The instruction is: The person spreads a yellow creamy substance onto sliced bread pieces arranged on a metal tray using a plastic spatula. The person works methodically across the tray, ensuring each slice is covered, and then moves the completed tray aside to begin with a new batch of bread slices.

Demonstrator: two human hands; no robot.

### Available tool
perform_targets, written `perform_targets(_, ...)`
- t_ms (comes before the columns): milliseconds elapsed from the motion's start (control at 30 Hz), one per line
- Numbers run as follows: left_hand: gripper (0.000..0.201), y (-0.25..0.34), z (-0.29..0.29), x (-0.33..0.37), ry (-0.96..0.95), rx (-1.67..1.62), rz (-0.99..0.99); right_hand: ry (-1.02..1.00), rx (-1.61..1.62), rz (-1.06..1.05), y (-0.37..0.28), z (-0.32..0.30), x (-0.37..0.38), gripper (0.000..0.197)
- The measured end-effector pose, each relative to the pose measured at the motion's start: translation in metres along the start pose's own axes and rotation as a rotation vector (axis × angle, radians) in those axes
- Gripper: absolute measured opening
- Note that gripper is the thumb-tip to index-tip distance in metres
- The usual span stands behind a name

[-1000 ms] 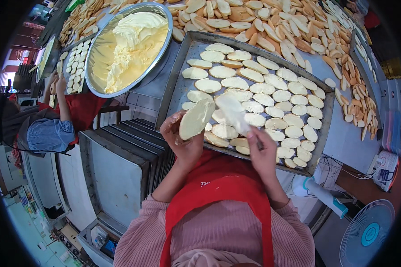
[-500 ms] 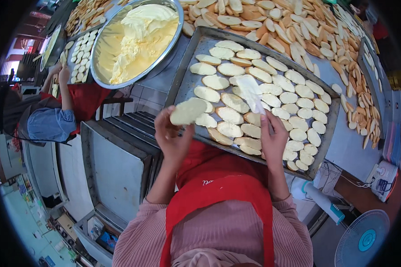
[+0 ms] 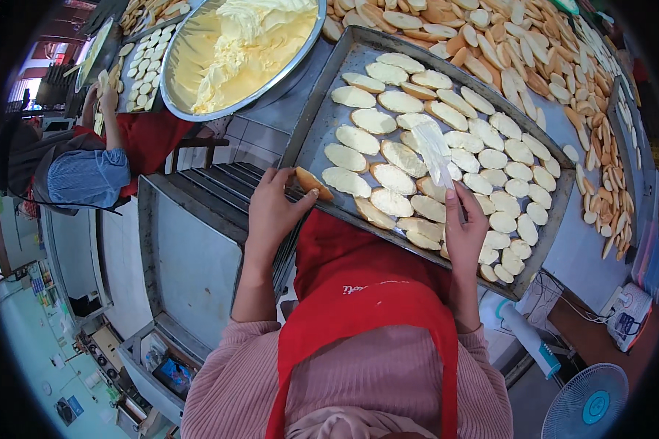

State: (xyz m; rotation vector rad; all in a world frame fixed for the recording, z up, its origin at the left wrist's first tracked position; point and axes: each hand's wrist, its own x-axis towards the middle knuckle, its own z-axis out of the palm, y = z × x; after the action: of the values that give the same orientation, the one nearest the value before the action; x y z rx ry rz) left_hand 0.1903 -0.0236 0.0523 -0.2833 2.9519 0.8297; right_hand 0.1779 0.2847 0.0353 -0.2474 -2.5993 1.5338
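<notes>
My left hand (image 3: 273,212) pinches an oval bread slice (image 3: 314,184) at the tray's near left edge, its brown crust side showing. In my right hand (image 3: 465,225) is a flat, pale spreader (image 3: 433,150) smeared with cream, its blade over the slices in the middle of the tray. The dark metal tray (image 3: 311,140) lies tilted in view and holds several rows of oval bread slices (image 3: 392,159) coated with pale yellow cream. To its left stands a big metal bowl (image 3: 198,116) with whipped yellow cream (image 3: 260,62).
Plain bread slices (image 3: 483,44) are heaped on the table behind and right of the tray. A stack of dark trays (image 3: 190,234) stands at my left. Another person (image 3: 88,175) works at a second tray (image 3: 145,69), far left. A fan (image 3: 589,406) stands low right.
My left hand has lowered and turned the bread slice from cream side up to crust showing, beside the tray edge. The right hand with the spreader stays over the tray. The view has shifted slightly.
</notes>
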Motion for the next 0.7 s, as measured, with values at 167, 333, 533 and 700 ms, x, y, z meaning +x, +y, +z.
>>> perform_targets(167,0.049,0.012,0.002,0.001,-0.146,0.206,-0.103,-0.017,0.005,0.032,-0.002,0.003,-0.001,0.027)
perform_targets(333,0.048,0.032,-0.002,0.012,-0.238,0.388,-0.203,-0.002,0.018,-0.005,-0.004,0.003,-0.001,0.027)
perform_targets(533,0.04,0.017,0.001,0.02,-0.161,0.362,-0.049,0.008,0.046,0.054,-0.008,-0.003,-0.001,0.027)
perform_targets(700,0.03,0.01,-0.002,0.032,-0.234,0.516,-0.023,0.008,0.008,0.013,-0.003,0.0,-0.002,0.027)
